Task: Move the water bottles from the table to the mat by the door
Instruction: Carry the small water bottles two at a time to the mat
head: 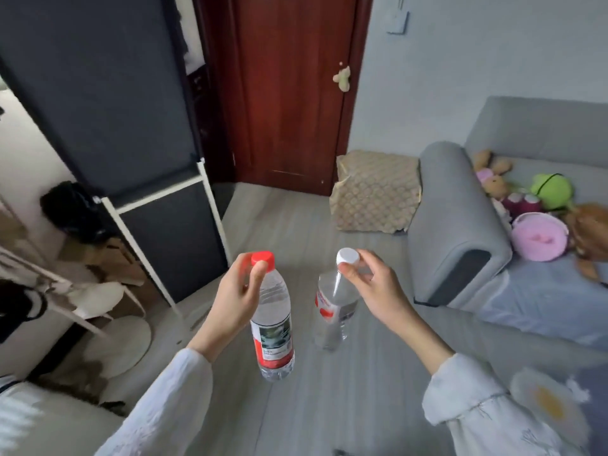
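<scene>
My left hand point(235, 299) pinches the neck of a clear water bottle with a red cap point(273, 327), which hangs upright above the floor. My right hand point(375, 287) pinches the neck of a second clear bottle with a white cap point(332, 311), hanging slightly tilted beside the first. Both bottles carry red and white labels. Ahead stands the dark red door point(289, 93). A beige patterned mat point(375, 192) lies draped over something low by the door, beside the sofa arm. The table is out of view.
A grey sofa point(457, 232) with several plush toys point(539, 209) fills the right side. A dark fabric wardrobe with a white frame point(131, 143) stands on the left, with a rack and clutter point(82, 291) below it. Grey wood floor point(279, 218) runs toward the door.
</scene>
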A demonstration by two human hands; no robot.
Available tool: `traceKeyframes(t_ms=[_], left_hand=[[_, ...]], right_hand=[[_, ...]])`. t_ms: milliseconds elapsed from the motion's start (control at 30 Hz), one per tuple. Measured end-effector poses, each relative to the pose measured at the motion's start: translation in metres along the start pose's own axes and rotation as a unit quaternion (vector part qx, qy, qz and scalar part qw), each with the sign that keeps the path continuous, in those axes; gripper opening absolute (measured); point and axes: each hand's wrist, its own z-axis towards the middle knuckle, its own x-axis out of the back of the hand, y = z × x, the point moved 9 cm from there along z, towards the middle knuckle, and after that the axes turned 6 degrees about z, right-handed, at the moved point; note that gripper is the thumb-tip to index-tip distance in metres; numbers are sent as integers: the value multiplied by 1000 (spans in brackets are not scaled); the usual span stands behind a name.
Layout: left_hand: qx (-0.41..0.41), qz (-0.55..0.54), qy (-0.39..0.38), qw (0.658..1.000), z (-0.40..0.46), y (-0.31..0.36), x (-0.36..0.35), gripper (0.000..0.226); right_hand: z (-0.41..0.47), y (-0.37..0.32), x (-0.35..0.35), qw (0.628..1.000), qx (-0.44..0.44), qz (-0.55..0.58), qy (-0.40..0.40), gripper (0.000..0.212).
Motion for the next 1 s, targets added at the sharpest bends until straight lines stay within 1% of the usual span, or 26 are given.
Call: traceKeyframes(t_ms=[133,267,400,533,733,1000], left_hand=[[-20,13,-30,999,90,-1,-56,26],[-20,11,-37,999,184,3,-113,34],[-16,7,-45,999,273,12,-162,23],[-7,-1,-41,999,352,15,-201,26],[-8,2,-57,998,472,4,-267,29],[-21,-6,-83,996,665,-13,-347,27]], right_hand=[[74,30,47,999,-9,-14,41,10],[158,56,94,999,-11,-13,49,10],[243,69,138,998,-11,-24,50,13],[321,84,175,998,-12,-31,59,12],[437,128,222,996,-25,-41,73,13],[623,182,275,992,-41,-91,77,19]])
